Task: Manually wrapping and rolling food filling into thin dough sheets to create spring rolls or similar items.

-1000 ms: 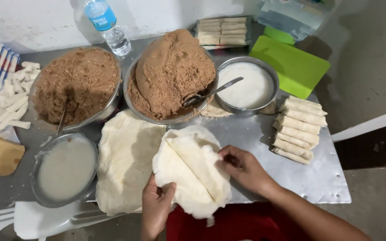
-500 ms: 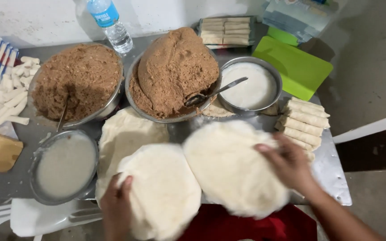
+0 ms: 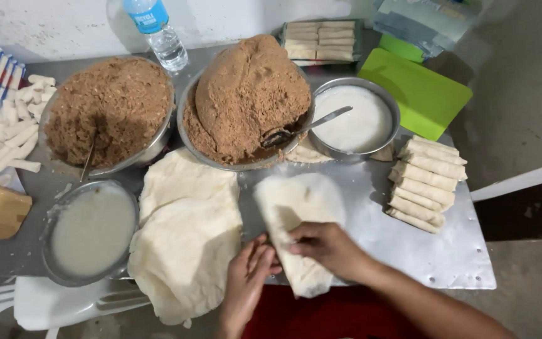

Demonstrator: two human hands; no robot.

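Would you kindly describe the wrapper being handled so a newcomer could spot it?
On the metal table, look at its near edge below the heaped brown filling bowl. The single wrapper lies there under the left hand and right hand. Unlike the wrapper stack beside it, it lies alone, partly folded.

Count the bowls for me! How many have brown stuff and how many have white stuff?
Bowls of brown filling: 2, one at left, one in the middle
Bowls of white liquid: 2, one at back right, one at front left
Total: 4 bowls
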